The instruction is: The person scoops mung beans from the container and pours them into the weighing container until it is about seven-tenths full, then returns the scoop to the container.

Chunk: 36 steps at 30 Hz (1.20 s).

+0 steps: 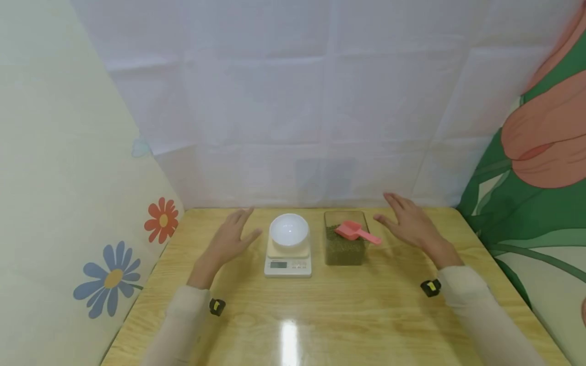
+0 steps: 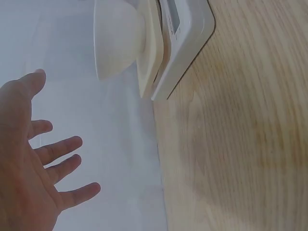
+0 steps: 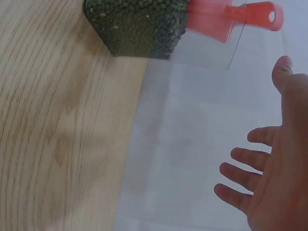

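A white bowl [image 1: 289, 230] sits on a kitchen scale [image 1: 288, 268] with a small display, near the middle of the table. To its right stands a clear container [image 1: 344, 254] partly filled with small green beans [image 3: 137, 26]. A pink scoop [image 1: 350, 230] lies in the container, its handle sticking out over the right rim. My left hand [image 1: 229, 238] is raised to the left of the scale, fingers spread and holding nothing. On the other side my right hand [image 1: 412, 223] is held up right of the container, fingers extended, apart from the scoop handle.
The wooden table [image 1: 348, 315] ends at a white cloth backdrop [image 1: 274, 101]. A flower-patterned covering [image 1: 46, 178] rises on the left, and a green and pink floral one [image 1: 545, 162] on the right. Each wrist carries a small black device.
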Tool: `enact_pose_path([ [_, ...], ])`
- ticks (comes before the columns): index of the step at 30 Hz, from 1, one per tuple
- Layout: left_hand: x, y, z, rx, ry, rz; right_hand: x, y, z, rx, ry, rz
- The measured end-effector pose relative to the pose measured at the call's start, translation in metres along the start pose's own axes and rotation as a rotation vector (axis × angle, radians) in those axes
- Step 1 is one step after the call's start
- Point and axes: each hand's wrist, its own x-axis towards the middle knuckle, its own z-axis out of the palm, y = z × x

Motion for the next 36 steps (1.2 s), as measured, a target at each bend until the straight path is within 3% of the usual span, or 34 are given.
enact_pose_path([
  [14, -0.008, 0.006, 0.007, -0.058, -0.013, -0.004, -0.004, -0.024, -0.004, 0.063, -0.042, -0.004],
  [36, -0.020, 0.015, 0.020, -0.112, -0.043, -0.038, -0.010, -0.048, -0.005, 0.037, -0.042, -0.050],
])
